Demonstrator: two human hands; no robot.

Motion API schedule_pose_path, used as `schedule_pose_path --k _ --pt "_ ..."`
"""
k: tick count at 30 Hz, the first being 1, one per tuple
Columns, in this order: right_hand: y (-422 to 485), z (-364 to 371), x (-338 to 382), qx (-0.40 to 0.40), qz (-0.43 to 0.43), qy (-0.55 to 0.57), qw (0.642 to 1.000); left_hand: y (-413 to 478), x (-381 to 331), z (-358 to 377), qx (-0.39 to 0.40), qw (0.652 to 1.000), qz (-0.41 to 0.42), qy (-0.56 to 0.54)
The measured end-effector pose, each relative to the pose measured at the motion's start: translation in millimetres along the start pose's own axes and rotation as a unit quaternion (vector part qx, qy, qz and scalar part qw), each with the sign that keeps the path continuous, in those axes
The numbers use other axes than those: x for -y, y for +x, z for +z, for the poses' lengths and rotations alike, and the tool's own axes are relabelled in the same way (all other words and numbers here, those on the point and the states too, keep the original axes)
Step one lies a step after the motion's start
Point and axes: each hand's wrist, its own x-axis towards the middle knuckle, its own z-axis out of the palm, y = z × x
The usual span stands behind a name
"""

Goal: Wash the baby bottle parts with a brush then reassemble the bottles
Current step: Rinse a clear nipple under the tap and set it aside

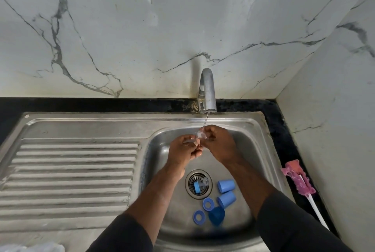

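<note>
Both hands meet at twelve o'clock of the sink [81, 121] bowl, right under the tap [207, 91], where a thin stream runs onto a small clear teat [201, 135]. The right hand [220, 143] pinches it from the three o'clock side with curled fingertips. The left hand [182, 148], fingers also curled, pinches it from nine o'clock. The piece looks soft, light and floppy, and when wet it will be slippery. I'd hold it gently by the thicker base rim rather than the thin tip, since it could slip down toward the drain [198, 183] at the bowl's centre. Around five o'clock of the drain lie two blue caps [226, 185] on their sides and two flat blue rings [208, 203], hard plastic that should be easy to grip by the edges. The pink brush [300, 180] lies on the worktop [284, 140] at three o'clock, touched by neither hand.
</note>
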Motion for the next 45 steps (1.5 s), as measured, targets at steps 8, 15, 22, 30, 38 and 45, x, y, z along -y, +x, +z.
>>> schedule_pose_path --k 8,15,22,30,38,45 --pt "-1.8 2.8 5.4 -0.068 -0.079 -0.123 0.987 -0.6 -10.2 -6.5 -0.017 0.999 -0.024 -0.020" --pt "-1.9 11.1 11.8 -0.069 -0.081 -0.130 0.986 6.7 -4.8 -14.6 -0.013 1.000 0.003 0.014" --pt "-7.3 8.1 7.8 -0.093 -0.075 -0.111 0.987 6.6 -2.0 -16.2 -0.007 1.000 -0.027 0.005" --pt "-3.6 10.1 5.8 -0.060 -0.028 -0.075 0.995 5.5 -4.7 -10.9 0.012 0.999 -0.042 0.011" --pt "-0.1 5.7 -0.3 -0.022 0.048 0.056 0.997 2.3 -9.1 -4.5 0.020 0.998 0.053 0.021" --pt "-7.5 6.0 -5.2 0.018 0.133 0.200 0.970 10.0 -15.6 -1.9 0.023 0.973 0.160 0.164"
